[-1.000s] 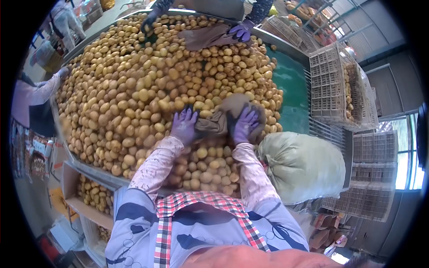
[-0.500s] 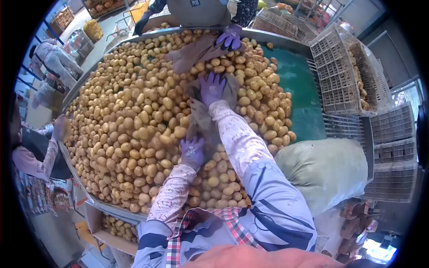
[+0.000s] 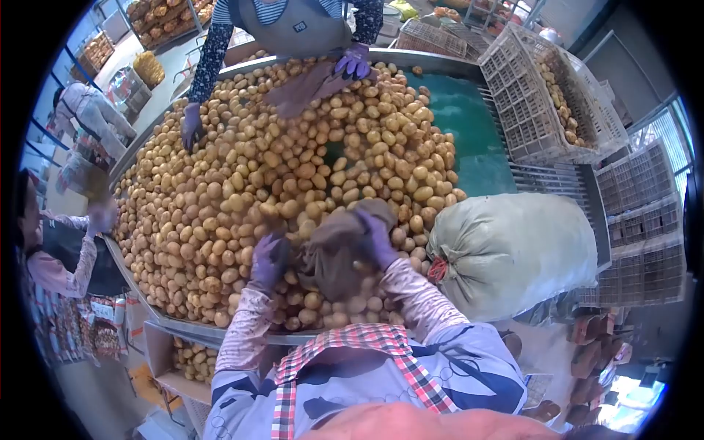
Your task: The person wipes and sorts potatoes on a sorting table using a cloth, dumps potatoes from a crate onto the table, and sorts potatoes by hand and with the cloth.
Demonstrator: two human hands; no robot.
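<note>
My right hand (image 3: pixel 376 238), in a purple glove, grips the right side of a bunched brown cloth (image 3: pixel 330 257) above the potatoes near me. On the cloth's other side is my left hand (image 3: pixel 268 260), also gloved in purple. Motion smears its fingers, and I cannot tell whether they hold anything. Loose potatoes (image 3: pixel 213 220) cover most of the metal-rimmed sorting table (image 3: pixel 213 334) around both hands.
Across the table a person's gloved hand (image 3: pixel 353 61) rests on another brown cloth (image 3: pixel 301 89); their other hand (image 3: pixel 192 126) touches potatoes. A tied, full sack (image 3: pixel 521 253) lies at right. Beyond it stand a plastic crate (image 3: pixel 524 95) and a green surface (image 3: pixel 469 121).
Both my hands have drawn back toward me; the brown cloth came with them and is now bunched up. The person opposite now has a second hand on the potatoes at left.
</note>
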